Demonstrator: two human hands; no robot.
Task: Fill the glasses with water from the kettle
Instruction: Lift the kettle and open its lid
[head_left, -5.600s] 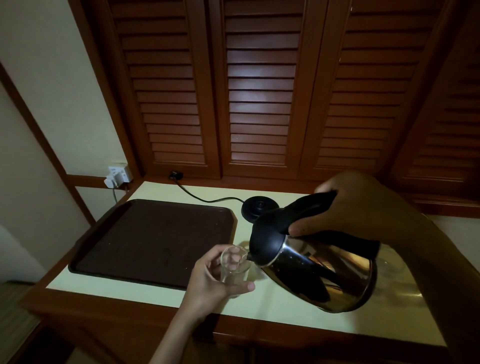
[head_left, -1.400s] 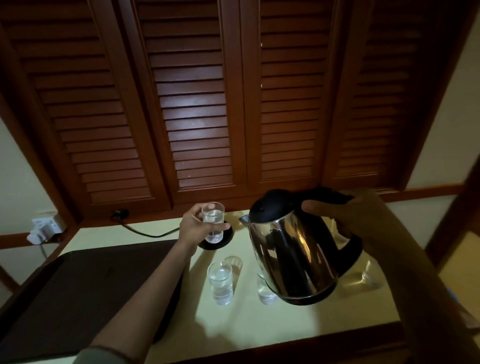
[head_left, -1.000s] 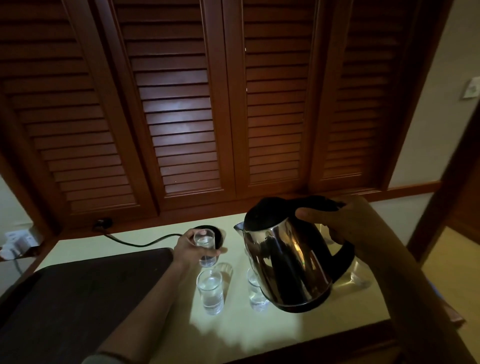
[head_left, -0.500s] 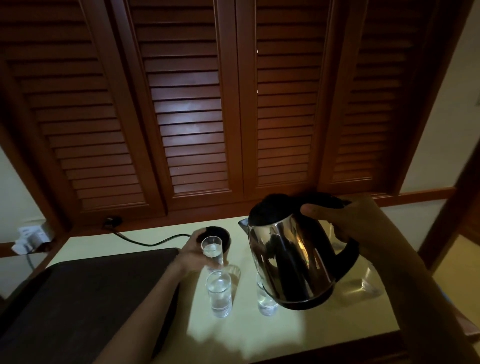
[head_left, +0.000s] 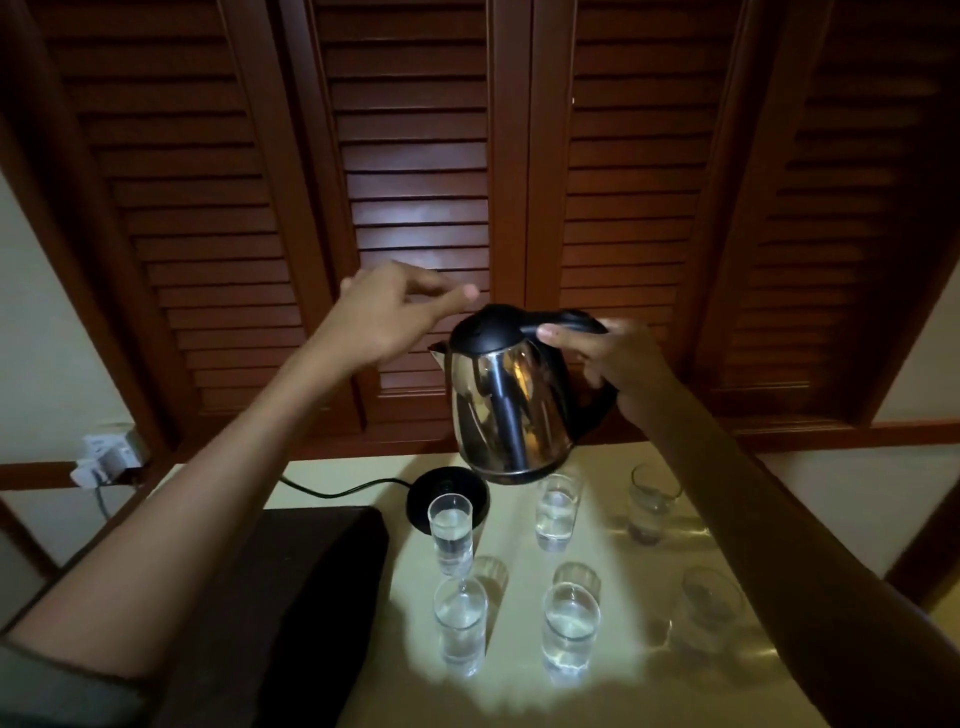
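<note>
A steel kettle (head_left: 511, 415) with a black lid hangs upright above the counter. My right hand (head_left: 610, 364) grips its black handle. My left hand (head_left: 387, 312) is raised to the left of the lid, holding nothing, fingers loosely extended toward the lid. Below stand several small glasses. Water shows in the back left glass (head_left: 450, 532), the back middle glass (head_left: 557, 512), the front left glass (head_left: 460, 626) and the front middle glass (head_left: 570, 629). Two glasses at the right (head_left: 650, 501) (head_left: 707, 605) look dark, and I cannot tell their contents.
The black kettle base (head_left: 441, 491) sits behind the back left glass, its cord running left to a wall socket (head_left: 106, 454). A dark brown tray (head_left: 291, 597) lies on the left of the pale counter (head_left: 519, 696). Wooden louvred doors (head_left: 415, 182) rise behind.
My left hand set the filled glass down by the kettle base, let go and rose up beside the kettle lid. The kettle was lifted higher and further back.
</note>
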